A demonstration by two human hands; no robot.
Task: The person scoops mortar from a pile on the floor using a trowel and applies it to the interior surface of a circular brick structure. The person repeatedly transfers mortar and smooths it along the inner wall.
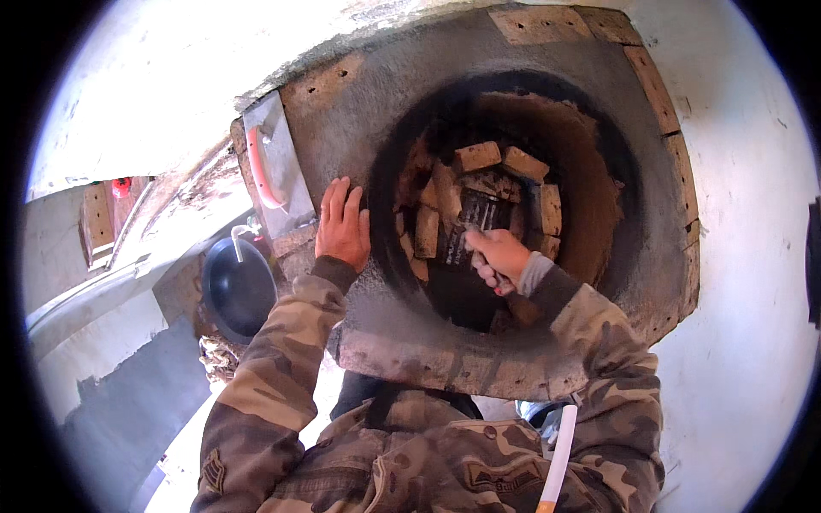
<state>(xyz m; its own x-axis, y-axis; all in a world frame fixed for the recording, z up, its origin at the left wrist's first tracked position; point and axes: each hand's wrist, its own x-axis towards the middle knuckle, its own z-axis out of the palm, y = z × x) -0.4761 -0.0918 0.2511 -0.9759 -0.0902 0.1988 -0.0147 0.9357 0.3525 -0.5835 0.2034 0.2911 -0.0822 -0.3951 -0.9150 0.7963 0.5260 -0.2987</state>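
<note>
My left hand (pixel 344 227) lies with its fingers stretched out on the grey mortar top (pixel 342 128) of a brick stove, left of its round opening. Over the dark pit, my right hand (pixel 500 256) is closed, with curled, dusty fingers. A small red bit shows beneath it, but what it grips is hidden. Bricks (pixel 428 231) stand in a ring inside the pit, around a dark metal grate (pixel 479 214) just beyond the right hand. The pit wall (pixel 581 179) is smeared with brown clay on the right.
A plastering trowel (pixel 278 167) with an orange-red handle lies at the stove's left edge. Below it sits a black basin (pixel 238 291) near a tap (pixel 244 235). White walls (pixel 753 214) close in on the right. A cigarette (pixel 560 453) juts up at the lower edge.
</note>
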